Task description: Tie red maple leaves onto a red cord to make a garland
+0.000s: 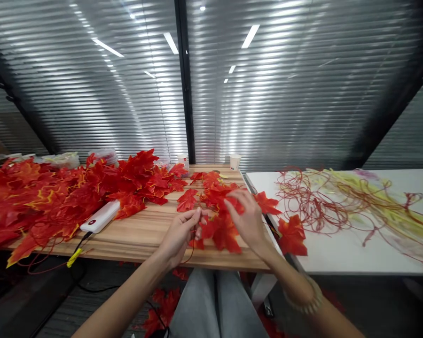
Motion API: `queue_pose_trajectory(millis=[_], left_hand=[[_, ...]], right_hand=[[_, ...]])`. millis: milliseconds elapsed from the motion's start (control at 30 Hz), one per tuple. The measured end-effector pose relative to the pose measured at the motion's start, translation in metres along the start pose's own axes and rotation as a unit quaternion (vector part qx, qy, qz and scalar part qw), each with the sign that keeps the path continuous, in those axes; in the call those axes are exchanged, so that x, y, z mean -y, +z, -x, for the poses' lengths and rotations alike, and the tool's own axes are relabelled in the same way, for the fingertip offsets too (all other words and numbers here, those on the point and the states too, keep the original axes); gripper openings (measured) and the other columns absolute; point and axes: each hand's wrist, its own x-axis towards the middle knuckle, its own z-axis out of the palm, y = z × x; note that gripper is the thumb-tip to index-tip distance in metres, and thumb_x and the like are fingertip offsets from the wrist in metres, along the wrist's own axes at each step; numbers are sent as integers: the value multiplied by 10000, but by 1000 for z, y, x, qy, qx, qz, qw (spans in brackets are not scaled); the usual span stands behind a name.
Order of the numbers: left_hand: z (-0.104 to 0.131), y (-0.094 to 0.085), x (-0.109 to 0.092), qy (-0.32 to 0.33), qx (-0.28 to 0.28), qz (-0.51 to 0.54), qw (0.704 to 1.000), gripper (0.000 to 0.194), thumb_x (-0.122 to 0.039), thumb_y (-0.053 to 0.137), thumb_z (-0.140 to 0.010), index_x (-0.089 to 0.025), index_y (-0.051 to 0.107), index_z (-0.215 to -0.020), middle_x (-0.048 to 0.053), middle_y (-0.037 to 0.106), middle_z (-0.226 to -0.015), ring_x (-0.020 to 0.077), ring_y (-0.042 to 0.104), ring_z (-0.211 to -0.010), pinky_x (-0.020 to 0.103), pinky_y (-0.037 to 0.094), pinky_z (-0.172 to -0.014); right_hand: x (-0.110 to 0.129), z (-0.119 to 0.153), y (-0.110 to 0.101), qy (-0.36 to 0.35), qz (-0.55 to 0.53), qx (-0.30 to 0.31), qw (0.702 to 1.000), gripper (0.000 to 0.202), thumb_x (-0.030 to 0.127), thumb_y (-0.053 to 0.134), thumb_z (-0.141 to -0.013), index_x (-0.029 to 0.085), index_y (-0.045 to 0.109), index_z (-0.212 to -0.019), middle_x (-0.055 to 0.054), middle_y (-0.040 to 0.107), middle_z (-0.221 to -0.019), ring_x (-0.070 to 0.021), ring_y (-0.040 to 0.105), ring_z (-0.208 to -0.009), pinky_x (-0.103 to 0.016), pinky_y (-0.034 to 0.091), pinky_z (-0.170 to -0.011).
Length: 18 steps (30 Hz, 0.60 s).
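Note:
My left hand [185, 232] is closed in a pinch above the front of the wooden table, with a thin red cord [192, 249] hanging below its fingers. To its right, my right hand [246, 218] is slightly blurred, its thumb and fingers apart and curved, over a cluster of red artificial maple leaves [225, 234]. I cannot make out anything between the right fingers. Leaves lie behind and under both hands, and one red leaf [292, 236] lies at the right, over the joint between the tables.
A big heap of red maple leaves [63, 192] covers the left of the wooden table [155, 239]. A white power bank [100, 217] with a black cable lies before it. Paper cups [235, 162] stand behind. Tangled red cord [310, 202] spreads over the white table [324, 258].

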Motion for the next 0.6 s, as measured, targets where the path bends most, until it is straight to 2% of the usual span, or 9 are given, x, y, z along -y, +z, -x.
queue_pose_trajectory(millis=[67, 133, 233, 300, 400, 467, 533, 567, 600], left_hand=[[-3, 6, -1, -18, -26, 43, 999, 275, -374, 672, -685, -119, 632, -781, 5, 556, -673, 36, 430, -479, 143, 318, -438], [-5, 12, -2, -40, -23, 71, 996, 273, -373, 661, -693, -135, 639, -824, 22, 572, -742, 61, 480, -570, 147, 350, -473], [-5, 18, -2, -63, 16, 73, 995, 283, -390, 612, -729, -156, 638, -886, 27, 575, -739, 80, 489, -579, 165, 359, -473], [-3, 19, 0, -73, 36, 56, 995, 303, -407, 582, -745, -158, 632, -911, 19, 561, -675, 85, 484, -537, 175, 354, -458], [-2, 17, 5, -83, 63, 12, 995, 351, -453, 530, -769, -153, 619, -928, 19, 557, -609, 114, 523, -541, 197, 382, -480], [-4, 10, 7, -72, 84, -54, 992, 406, -501, 456, -797, -151, 615, -925, 31, 578, -606, 141, 551, -571, 229, 419, -524], [-10, -8, 7, -12, 75, -190, 979, 434, -517, 398, -818, -152, 627, -871, 45, 606, -635, 164, 565, -606, 267, 442, -579], [-13, -22, 5, 46, 52, -286, 956, 418, -499, 407, -820, -150, 636, -805, 51, 614, -648, 172, 564, -624, 277, 442, -606], [-18, -40, 3, 112, -4, -388, 915, 387, -471, 420, -823, -156, 641, -774, 60, 628, -696, 187, 567, -673, 290, 436, -652]], right_hand=[[20, 24, -3, -61, 11, 53, 997, 128, 249, 536, -799, 180, 640, -828, -63, 614, -860, -185, 560, -834, -332, 432, -799], [37, 40, -2, -55, -30, 138, 988, 154, 250, 509, -827, 195, 653, -816, -42, 620, -774, -164, 566, -728, -292, 445, -713], [46, 47, 5, 53, -149, 220, 963, 171, 307, 539, -812, 196, 669, -807, -42, 626, -785, -158, 571, -683, -268, 447, -627], [44, 46, 10, 151, -247, 253, 923, 205, 368, 581, -775, 180, 662, -790, -31, 606, -726, -131, 542, -577, -245, 421, -527], [40, 47, 17, 277, -349, 268, 854, 269, 429, 643, -708, 163, 623, -742, 26, 502, -530, -77, 430, -433, -197, 308, -406], [39, 48, 20, 325, -397, 267, 815, 285, 430, 672, -683, 159, 588, -706, 52, 438, -475, -51, 367, -405, -176, 235, -380], [39, 51, 22, 358, -436, 266, 782, 290, 407, 699, -662, 154, 559, -681, 55, 440, -505, -33, 341, -410, -165, 199, -376], [38, 52, 21, 373, -448, 263, 769, 292, 393, 710, -655, 151, 548, -675, 51, 453, -535, -28, 348, -420, -160, 199, -379], [38, 53, 21, 387, -454, 258, 760, 293, 382, 717, -650, 150, 541, -677, 46, 470, -566, -26, 365, -431, -157, 207, -382]])
